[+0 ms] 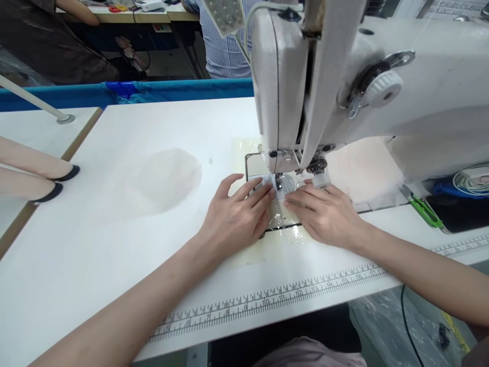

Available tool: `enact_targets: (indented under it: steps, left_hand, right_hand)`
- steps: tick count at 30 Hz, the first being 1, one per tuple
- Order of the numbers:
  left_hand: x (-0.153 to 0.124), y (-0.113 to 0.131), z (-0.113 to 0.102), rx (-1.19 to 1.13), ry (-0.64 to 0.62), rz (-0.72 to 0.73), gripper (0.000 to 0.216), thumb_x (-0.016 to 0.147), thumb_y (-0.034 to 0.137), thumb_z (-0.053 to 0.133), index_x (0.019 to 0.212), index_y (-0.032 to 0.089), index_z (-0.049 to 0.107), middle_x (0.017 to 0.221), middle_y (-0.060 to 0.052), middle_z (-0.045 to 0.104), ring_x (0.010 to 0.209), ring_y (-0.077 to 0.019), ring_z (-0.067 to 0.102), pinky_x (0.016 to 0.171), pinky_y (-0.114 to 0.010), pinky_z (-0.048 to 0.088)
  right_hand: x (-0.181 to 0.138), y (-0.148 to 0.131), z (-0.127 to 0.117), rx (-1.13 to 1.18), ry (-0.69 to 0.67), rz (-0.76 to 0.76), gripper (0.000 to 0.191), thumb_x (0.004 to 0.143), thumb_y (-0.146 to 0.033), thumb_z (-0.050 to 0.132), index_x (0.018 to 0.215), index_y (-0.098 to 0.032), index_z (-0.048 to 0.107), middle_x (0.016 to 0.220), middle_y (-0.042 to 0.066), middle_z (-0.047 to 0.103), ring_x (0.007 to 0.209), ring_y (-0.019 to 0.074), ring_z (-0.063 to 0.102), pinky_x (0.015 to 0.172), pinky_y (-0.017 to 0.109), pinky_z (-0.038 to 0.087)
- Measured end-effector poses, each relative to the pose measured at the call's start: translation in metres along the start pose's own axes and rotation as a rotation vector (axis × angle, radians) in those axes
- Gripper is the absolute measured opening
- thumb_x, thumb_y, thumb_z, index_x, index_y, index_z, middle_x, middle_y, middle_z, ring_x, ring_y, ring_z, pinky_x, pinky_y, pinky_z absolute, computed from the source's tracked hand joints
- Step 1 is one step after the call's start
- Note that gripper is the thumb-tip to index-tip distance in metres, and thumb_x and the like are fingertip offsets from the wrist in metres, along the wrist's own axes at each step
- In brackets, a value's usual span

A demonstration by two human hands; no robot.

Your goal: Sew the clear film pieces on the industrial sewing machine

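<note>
A white sewing machine (344,81) stands on a white table (114,244). My left hand (235,219) lies flat to the left of the presser foot (278,181), fingers stretched out and pressing a small clear or pale piece (278,196) onto the needle plate. My right hand (324,211) rests flat on the right side, its fingers extended toward the same piece, fingertips nearly meeting those of the left. What the small piece is made of I cannot make out.
A printed ruler (275,298) runs along the table's front edge. Green snips (426,211) lie at the right near a blue tray. Two pale shoe-like forms with black tips (49,183) sit at the left. A blue bin edge (153,92) and other people stand behind.
</note>
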State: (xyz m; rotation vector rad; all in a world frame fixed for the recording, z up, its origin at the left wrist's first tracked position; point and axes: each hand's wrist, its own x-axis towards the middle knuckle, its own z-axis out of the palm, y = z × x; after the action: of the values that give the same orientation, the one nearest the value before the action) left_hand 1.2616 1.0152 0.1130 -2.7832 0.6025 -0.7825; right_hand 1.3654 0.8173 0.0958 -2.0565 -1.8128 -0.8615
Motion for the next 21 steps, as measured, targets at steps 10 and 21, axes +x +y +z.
enact_targets:
  steps: [10,21]
  left_hand:
    - [0.002,-0.005,0.006,-0.037,-0.043,-0.072,0.037,0.092,0.021,0.043,0.122,0.011,0.062,0.122,-0.009,0.066,0.116,-0.0279,0.061,0.106,-0.054,0.035]
    - [0.002,-0.005,0.011,-0.098,-0.102,-0.182,0.043,0.094,0.026,0.038,0.127,0.009,0.058,0.129,-0.010,0.062,0.123,-0.0297,0.056,0.109,-0.056,0.034]
  right_hand:
    - [0.001,0.003,0.005,-0.041,-0.024,0.031,0.025,0.091,-0.009,0.048,0.100,-0.015,0.071,0.109,0.001,0.071,0.095,0.0178,0.062,0.096,0.038,0.043]
    - [0.004,0.008,0.006,-0.098,-0.049,0.033,0.029,0.093,-0.012,0.045,0.109,-0.017,0.069,0.118,0.001,0.068,0.100,0.0188,0.063,0.100,0.042,0.045]
